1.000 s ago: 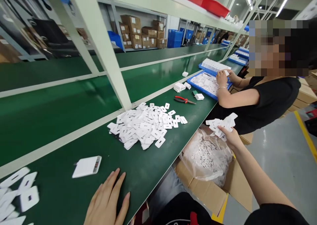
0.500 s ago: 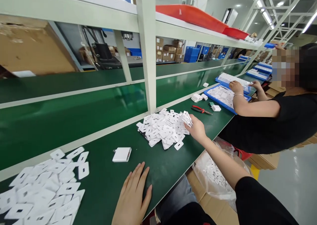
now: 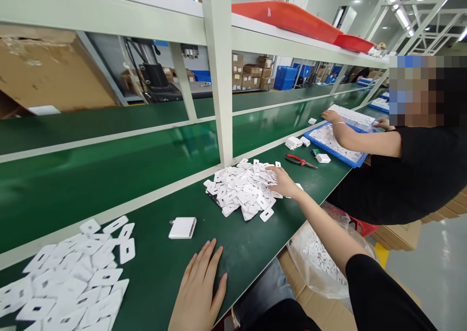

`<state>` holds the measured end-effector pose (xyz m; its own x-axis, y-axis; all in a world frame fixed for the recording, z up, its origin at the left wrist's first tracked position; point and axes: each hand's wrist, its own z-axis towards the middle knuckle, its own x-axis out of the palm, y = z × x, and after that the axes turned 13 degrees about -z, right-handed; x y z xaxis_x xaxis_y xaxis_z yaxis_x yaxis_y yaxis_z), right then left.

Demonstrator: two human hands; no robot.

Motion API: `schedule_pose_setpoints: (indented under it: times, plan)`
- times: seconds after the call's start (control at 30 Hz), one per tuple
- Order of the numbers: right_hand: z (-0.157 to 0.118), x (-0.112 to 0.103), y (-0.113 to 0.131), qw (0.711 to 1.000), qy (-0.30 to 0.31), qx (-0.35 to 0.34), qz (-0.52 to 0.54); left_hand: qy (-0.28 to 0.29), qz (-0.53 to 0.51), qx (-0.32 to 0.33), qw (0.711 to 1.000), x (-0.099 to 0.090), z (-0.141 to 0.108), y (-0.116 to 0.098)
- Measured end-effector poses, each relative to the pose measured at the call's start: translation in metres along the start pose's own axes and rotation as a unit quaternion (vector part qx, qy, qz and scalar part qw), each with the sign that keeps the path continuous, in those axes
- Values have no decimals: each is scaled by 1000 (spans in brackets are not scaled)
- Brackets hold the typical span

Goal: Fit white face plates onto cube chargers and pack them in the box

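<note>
Right hand: lowered since the earlier frame, from raised plates to the central heap's right edge; grip narrow, fingers bent over white plates; whether any are held cannot be told.
Left hand: lower centre; palm down on the table, fingers spread, grip wide, nothing visibly held.
Central heap: just right of frame centre; white plates with dark slots, overlapping, touching the right fingers.
Left heap: lower left; similar plates, well apart from both hands.
White unit: lying between heaps, just beyond the left fingertips.
Co-worker's hand: upper right, shifted toward the rear of the blue trays.
Spill risk: heap-edge plates could slide toward the near table edge if pushed by fingers or forearm.
Mix-up risk: a sideways sweep might carry plates against the pliers.
Count: hands of the wearer, two; heaps, two; white unit, one; pliers, one; blue trays beside the co-worker, two; red trays, upper shelf, two; plates, too overlapped to number.
</note>
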<state>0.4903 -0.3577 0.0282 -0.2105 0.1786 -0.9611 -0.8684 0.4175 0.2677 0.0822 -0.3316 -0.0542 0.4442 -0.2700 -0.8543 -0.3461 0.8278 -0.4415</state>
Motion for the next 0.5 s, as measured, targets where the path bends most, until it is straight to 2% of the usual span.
schedule_pose_setpoints:
  times: [0.13, 0.27, 0.37, 0.5]
  plan:
    - [9, -14, -12, 998, 67, 11, 4, 3, 13, 1, 1000, -2, 0, -2]
    - [13, -34, -25, 995, 100, 2, 0, 1, 30, 8, 1000, -4, 1, -2]
    - [12, -46, -32, 995, 97, -1, 1, 3, 21, 3, 1000, -6, 0, -2]
    - [7, -48, -42, 998, 47, 29, 0, -4, 3, -14, 1000, -7, 1, -7]
